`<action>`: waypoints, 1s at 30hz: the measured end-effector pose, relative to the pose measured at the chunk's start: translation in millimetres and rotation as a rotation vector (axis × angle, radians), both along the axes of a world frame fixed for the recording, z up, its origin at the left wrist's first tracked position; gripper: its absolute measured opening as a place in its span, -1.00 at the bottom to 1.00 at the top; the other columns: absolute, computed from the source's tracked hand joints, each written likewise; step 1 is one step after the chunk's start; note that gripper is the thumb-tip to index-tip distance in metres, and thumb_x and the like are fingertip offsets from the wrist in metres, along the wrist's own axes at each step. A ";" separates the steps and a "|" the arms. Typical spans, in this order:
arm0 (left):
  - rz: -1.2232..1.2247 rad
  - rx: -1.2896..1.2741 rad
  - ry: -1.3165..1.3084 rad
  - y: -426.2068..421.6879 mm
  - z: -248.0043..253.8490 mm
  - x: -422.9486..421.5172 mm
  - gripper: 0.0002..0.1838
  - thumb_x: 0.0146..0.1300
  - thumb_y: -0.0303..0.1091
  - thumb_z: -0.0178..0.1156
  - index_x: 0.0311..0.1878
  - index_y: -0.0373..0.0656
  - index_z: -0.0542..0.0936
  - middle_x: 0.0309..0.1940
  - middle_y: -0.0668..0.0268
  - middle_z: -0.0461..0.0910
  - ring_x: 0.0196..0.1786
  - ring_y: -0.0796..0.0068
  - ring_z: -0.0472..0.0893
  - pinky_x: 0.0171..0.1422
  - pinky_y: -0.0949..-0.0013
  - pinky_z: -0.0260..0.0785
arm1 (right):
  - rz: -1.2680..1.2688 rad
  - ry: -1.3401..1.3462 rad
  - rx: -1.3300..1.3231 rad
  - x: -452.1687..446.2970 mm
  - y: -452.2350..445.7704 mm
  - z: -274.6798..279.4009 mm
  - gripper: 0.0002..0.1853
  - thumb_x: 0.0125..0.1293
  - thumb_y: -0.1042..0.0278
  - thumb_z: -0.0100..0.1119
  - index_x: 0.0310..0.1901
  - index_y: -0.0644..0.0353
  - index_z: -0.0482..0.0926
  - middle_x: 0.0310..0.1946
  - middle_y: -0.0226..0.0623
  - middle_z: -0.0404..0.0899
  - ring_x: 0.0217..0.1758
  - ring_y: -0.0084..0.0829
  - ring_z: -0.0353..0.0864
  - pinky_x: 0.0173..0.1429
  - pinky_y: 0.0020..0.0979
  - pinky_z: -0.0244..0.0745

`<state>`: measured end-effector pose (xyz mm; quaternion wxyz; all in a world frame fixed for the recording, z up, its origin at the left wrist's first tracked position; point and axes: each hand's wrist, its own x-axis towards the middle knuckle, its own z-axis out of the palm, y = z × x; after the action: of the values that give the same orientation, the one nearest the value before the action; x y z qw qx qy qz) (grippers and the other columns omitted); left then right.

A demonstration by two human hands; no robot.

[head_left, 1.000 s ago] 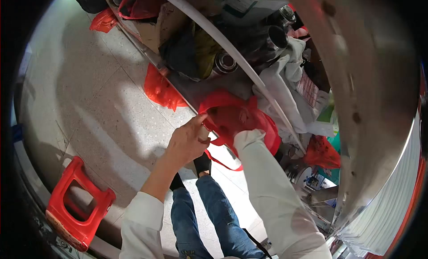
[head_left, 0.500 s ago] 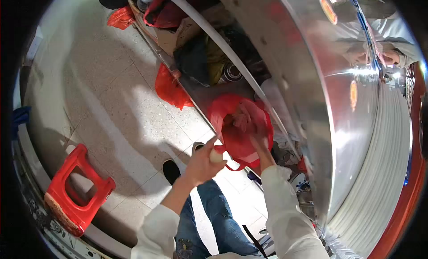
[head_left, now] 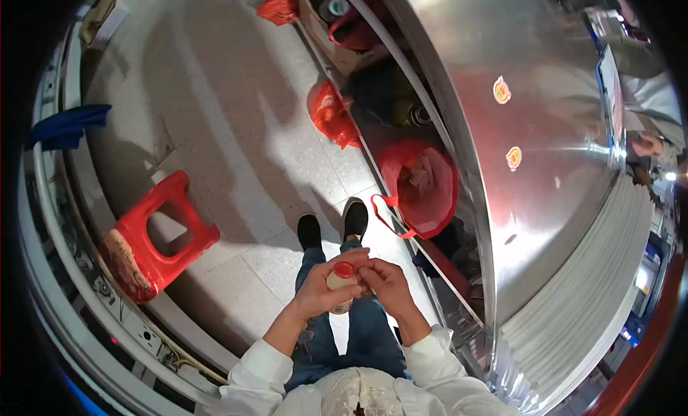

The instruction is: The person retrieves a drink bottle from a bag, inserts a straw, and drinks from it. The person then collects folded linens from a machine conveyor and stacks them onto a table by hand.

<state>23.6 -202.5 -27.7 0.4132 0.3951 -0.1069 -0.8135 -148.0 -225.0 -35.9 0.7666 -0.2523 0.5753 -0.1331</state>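
In front of my body, my left hand [head_left: 319, 287] is wrapped round a small pale bottle [head_left: 340, 281] with a red cap [head_left: 343, 270]. Close against the bottle's right side is my right hand [head_left: 388, 284], its fingers curled together; what they pinch, if anything, is too small to make out. Beyond my hands, a red plastic bag [head_left: 432, 214] hangs open at the edge of the lower shelf, with crumpled pale and reddish material inside. One red handle loop of the bag hangs over the floor side.
A red stool [head_left: 159, 233] stands on the tiled floor at the left. Another red bag [head_left: 332, 115] lies by the shelf edge. The steel counter [head_left: 530, 222] fills the right, above the shelf. A blue cloth [head_left: 72, 126] hangs on the left rail.
My right hand has come out of the red bag and over to the bottle. My left hand has drawn back towards my body with the bottle. The view has shifted, showing more of the counter.
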 end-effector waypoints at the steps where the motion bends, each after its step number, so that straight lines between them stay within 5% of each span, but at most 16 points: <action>1: 0.022 0.019 0.009 0.8 14.1 6.9 -0.50 0.06 -0.54 0.18 0.14 -0.28 0.42 0.00 0.24 0.49 -0.10 0.53 0.54 -0.02 0.44 0.41 | 0.002 0.002 0.019 6.2 -1.6 14.8 -0.79 0.32 0.46 -0.02 -0.07 0.28 0.52 -0.44 -0.43 0.54 -0.51 -0.70 0.39 -0.43 -0.64 0.30; 5: 0.155 0.029 -0.049 12.3 51.8 36.4 -0.55 0.07 -0.33 0.22 0.06 -0.26 0.46 -0.36 0.26 0.59 -0.37 0.53 0.58 -0.23 0.47 0.45 | 0.101 -0.039 0.008 24.3 -5.9 75.1 -0.80 0.32 0.43 0.00 -0.10 0.30 0.52 -0.44 -0.38 0.55 -0.51 -0.67 0.42 -0.41 -0.62 0.34; 8: 0.373 -0.051 -0.108 8.1 95.4 60.4 -0.49 0.09 -0.23 0.21 0.06 -0.34 0.43 -0.44 0.16 0.56 -0.37 0.48 0.57 -0.33 0.48 0.44 | 0.170 -0.078 0.015 44.2 -11.1 127.3 -0.81 0.34 0.40 -0.02 -0.15 0.30 0.54 -0.48 -0.34 0.55 -0.54 -0.65 0.43 -0.44 -0.60 0.35; 17: 0.585 -0.237 -0.140 12.0 231.1 153.7 -0.42 0.05 -0.13 0.31 0.04 -0.35 0.43 -0.14 0.16 0.51 -0.32 0.36 0.61 -0.31 0.40 0.47 | 0.365 -0.177 -0.210 143.4 -22.0 248.7 -0.77 0.38 0.31 -0.05 -0.30 0.25 0.55 -0.58 -0.47 0.50 -0.60 -0.73 0.35 -0.53 -0.66 0.24; 24: 0.780 -0.433 -0.202 -26.5 300.5 211.5 -0.51 0.09 -0.12 0.28 -0.06 -0.31 0.46 -0.13 0.18 0.47 -0.31 0.35 0.59 -0.30 0.34 0.48 | 0.315 -0.206 -0.562 218.9 -77.6 311.6 -0.81 0.36 0.38 -0.02 -0.22 0.29 0.55 -0.53 -0.40 0.55 -0.57 -0.71 0.40 -0.46 -0.65 0.34; 25: 0.837 -0.464 -0.174 -39.2 304.4 222.2 -0.60 0.15 -0.21 0.23 -0.07 -0.30 0.45 -0.35 0.20 0.54 -0.33 0.42 0.58 -0.30 0.42 0.48 | 0.302 -0.206 -0.640 229.3 -88.9 315.8 -0.82 0.36 0.39 -0.02 -0.21 0.30 0.55 -0.51 -0.38 0.57 -0.55 -0.70 0.42 -0.44 -0.65 0.37; 30: 0.938 -0.559 -0.223 -112.6 334.0 292.9 -0.68 0.18 -0.20 0.21 -0.14 -0.22 0.45 -0.32 0.28 0.46 -0.29 0.40 0.58 -0.32 0.38 0.49 | 0.088 -0.329 -0.701 281.8 -173.4 327.6 -0.82 0.34 0.42 -0.01 -0.18 0.34 0.53 -0.38 -0.22 0.63 -0.46 -0.61 0.56 -0.37 -0.57 0.48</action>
<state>316.5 -315.2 306.3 0.8063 0.3596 -0.1743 -0.4361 133.8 -398.4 291.7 0.7210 -0.4986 0.3529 -0.3271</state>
